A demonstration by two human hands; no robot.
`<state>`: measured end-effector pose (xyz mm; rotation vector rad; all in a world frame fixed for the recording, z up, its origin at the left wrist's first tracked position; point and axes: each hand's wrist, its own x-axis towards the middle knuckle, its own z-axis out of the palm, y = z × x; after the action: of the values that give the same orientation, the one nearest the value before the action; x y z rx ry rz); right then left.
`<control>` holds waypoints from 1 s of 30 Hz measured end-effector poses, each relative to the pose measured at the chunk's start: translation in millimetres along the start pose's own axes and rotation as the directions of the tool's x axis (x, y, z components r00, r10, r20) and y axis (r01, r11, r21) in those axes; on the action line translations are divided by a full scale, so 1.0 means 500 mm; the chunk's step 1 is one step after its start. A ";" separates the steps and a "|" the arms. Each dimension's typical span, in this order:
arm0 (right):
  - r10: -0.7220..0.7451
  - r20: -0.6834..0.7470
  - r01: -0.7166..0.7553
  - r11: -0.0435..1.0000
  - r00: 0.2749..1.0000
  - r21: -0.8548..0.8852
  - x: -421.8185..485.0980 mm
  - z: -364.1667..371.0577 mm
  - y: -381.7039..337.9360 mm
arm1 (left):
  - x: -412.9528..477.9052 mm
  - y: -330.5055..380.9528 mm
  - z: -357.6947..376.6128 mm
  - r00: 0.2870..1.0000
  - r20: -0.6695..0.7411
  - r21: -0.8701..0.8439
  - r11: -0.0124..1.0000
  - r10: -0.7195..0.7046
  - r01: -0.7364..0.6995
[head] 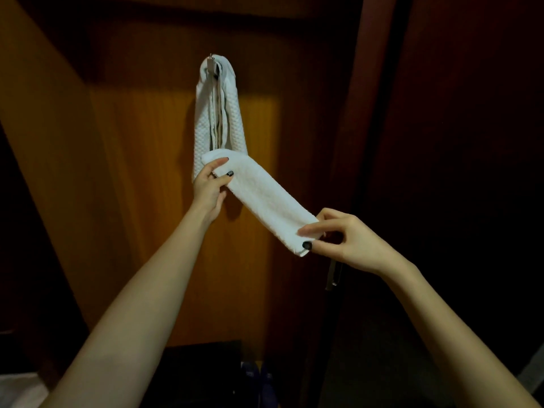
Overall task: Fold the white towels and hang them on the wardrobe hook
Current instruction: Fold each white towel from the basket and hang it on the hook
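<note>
I hold a folded white towel (pixel 262 201) below the wardrobe hook (pixel 211 64), left hand (pixel 210 187) and right hand (pixel 344 240) pinching its ends (another towel (pixel 219 113) hangs there); crowding could dislodge it.

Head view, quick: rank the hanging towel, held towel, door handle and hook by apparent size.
1. hanging towel and held towel: look alike; the held one is nearer, so unranked
2. door handle
3. hook

My left hand (pixel 209 187) and right hand (pixel 350 242) are bare; both forearms (pixel 141 290) run uncovered to the frame's edge; my thumbnails (pixel 307 245) wear dark, nearly black polish.
</note>
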<state>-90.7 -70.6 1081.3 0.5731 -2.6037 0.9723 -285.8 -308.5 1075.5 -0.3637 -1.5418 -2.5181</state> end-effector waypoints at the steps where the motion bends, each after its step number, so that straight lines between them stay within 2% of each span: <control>1: -0.010 -0.105 0.011 1.000 0.994 0.009 0.008 0.001 0.002 | 0.002 0.003 0.000 1.000 -0.001 -0.020 1.000 0.003 -0.003; 3: -0.001 -0.343 0.014 0.999 0.939 0.035 0.038 0.000 0.006 | 0.009 0.018 0.004 1.000 0.021 -0.076 0.997 0.023 -0.021; 5: 0.044 -0.458 -0.045 0.999 0.888 0.009 0.075 -0.005 0.009 | 0.019 0.043 0.011 0.999 0.034 -0.127 0.991 0.041 -0.037; 7: 0.093 -0.444 -0.089 0.996 0.891 0.032 0.112 -0.014 0.011 | 0.029 0.073 0.018 0.999 -0.003 -0.128 0.991 0.047 -0.047; 13: 0.111 -0.473 -0.069 0.992 0.874 0.106 0.214 -0.055 0.016 | 0.042 0.134 -0.014 0.977 -0.158 -0.011 0.989 0.145 -0.149; 19: 0.026 -0.559 0.117 0.969 0.829 0.218 0.308 -0.094 -0.039 | 0.073 0.221 -0.046 0.944 -0.165 0.032 0.959 0.284 -0.283; 23: -0.096 -0.630 0.222 0.967 0.771 0.124 0.371 -0.107 -0.068 | 0.115 0.283 -0.059 0.896 -0.119 0.156 0.899 0.428 -0.408; 30: -0.116 -0.696 0.156 0.988 0.709 -0.005 0.545 -0.125 -0.100 | 0.244 0.381 -0.080 0.841 -0.060 0.307 0.812 0.537 -0.496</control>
<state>-297.1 -133.7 1266.1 0.3103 -1.8328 0.9700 -356.6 -432.3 1255.4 -0.4727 -1.4672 -1.8376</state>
